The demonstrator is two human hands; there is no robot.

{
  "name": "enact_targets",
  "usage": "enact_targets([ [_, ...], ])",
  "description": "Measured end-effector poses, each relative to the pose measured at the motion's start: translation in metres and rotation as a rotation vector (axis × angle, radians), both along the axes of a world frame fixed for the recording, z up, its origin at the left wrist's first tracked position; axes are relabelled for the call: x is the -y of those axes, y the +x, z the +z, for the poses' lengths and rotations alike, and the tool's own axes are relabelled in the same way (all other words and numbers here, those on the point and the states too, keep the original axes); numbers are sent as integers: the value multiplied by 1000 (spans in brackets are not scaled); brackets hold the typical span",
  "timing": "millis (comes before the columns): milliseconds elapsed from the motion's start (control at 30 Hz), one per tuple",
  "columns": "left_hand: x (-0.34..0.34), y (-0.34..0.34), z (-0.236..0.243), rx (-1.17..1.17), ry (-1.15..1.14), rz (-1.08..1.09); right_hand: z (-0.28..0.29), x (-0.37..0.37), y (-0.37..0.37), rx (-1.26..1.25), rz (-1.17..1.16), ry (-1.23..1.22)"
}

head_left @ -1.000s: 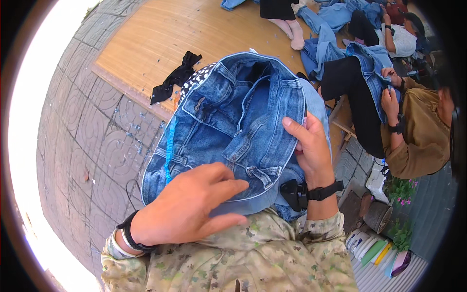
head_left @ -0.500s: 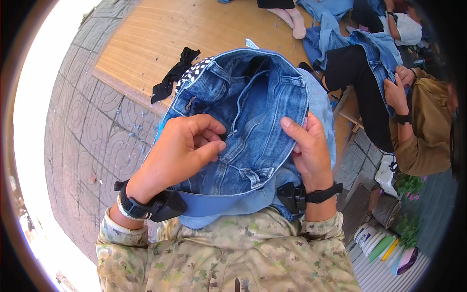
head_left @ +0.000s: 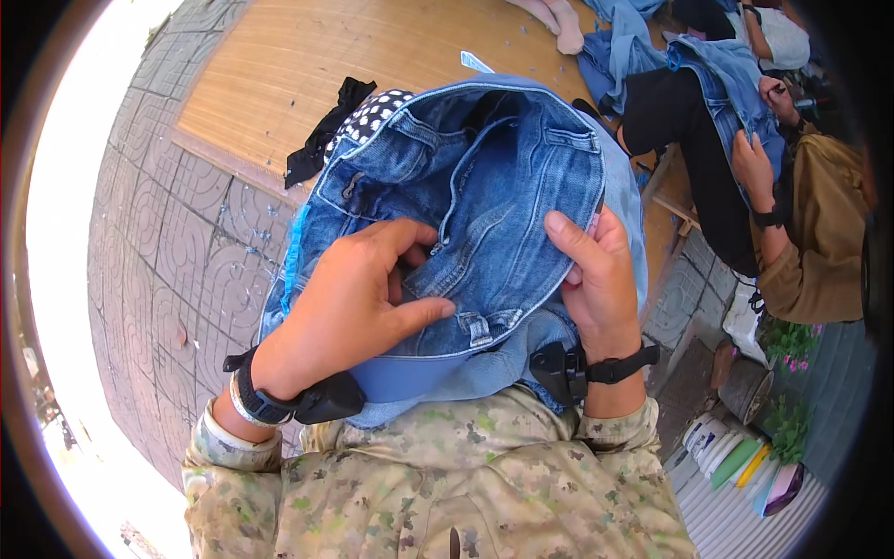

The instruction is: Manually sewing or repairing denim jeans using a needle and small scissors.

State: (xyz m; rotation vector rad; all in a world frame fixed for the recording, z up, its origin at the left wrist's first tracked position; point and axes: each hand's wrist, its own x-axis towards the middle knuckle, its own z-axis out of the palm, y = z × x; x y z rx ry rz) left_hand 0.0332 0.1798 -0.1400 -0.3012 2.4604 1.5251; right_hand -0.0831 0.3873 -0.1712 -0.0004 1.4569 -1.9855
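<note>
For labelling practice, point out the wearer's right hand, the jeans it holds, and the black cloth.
Right hand (head_left: 601, 287): head view, thumb base.
Jeans (head_left: 507, 219): head view, central denim.
Black cloth (head_left: 326, 137): head view, middle.

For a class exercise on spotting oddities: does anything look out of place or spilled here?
Yes. Small bluish scraps litter the grey paving beside the wooden board, looking like spilled debris. A black cloth lies crumpled near the board's edge, which looks untidy.
</note>
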Motion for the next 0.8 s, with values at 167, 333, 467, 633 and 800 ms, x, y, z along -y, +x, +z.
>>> enact_targets([
  [167,-6,21,15,-73,-162,-22,0,-6,5,45,-57,-76],
  [333,-12,31,14,-77,-301,-3,4,-10,11,161,-106,-217],
  [467,-4,33,2,-7,-264,-74,19,-8,18,195,-137,-312],
  [633,15,40,10,42,405,51,25,-13,10,39,-143,-310],
  [800,27,36,36,-93,965,368,34,12,-1,-86,-79,-220],
])
